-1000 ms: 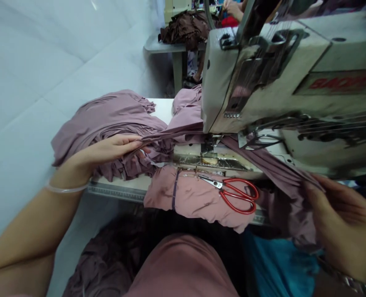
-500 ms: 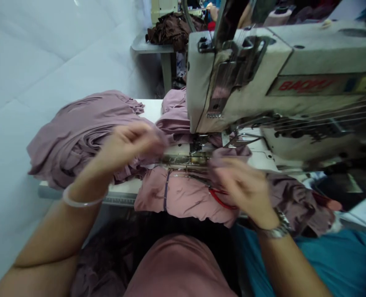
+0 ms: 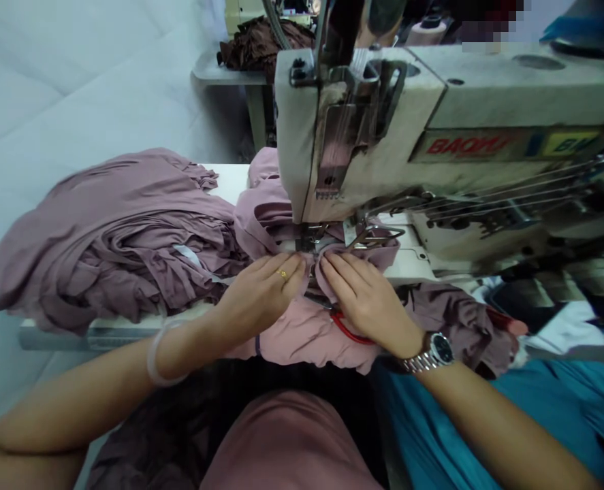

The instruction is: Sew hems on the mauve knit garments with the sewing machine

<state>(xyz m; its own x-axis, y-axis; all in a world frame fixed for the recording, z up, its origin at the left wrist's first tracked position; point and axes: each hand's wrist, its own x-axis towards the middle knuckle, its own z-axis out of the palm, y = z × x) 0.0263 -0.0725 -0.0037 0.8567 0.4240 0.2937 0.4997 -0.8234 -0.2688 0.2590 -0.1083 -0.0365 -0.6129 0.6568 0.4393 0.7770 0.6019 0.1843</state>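
A piece of mauve fabric (image 3: 327,278) lies at the presser foot (image 3: 309,239) of a sewing machine (image 3: 363,156). My left hand (image 3: 263,289) is closed on its left part, fingers straight and pressed together, with a gold ring showing. My right hand (image 3: 370,296) grips the fabric just right of the foot, fingertips close to those of the left. Both thumbs are mostly hidden. Under and in front of the hands is a pink cloth bundle (image 3: 302,333). Red-handled scissors (image 3: 350,329) lie on it, partly covered by my right hand.
A large heap of mauve fabric (image 3: 128,218) covers the left of the machine table (image 3: 230,178). More mauve cloth (image 3: 263,197) lies behind the foot. Dark mauve fabric (image 3: 455,320) is at the right. Brown cloth (image 3: 265,44) sits on another table behind, beside a white wall (image 3: 77,82).
Both hands were blurred and wide apart, on either side of the foot. They have come together at the foot with the fabric. The view has shifted slightly to the right.
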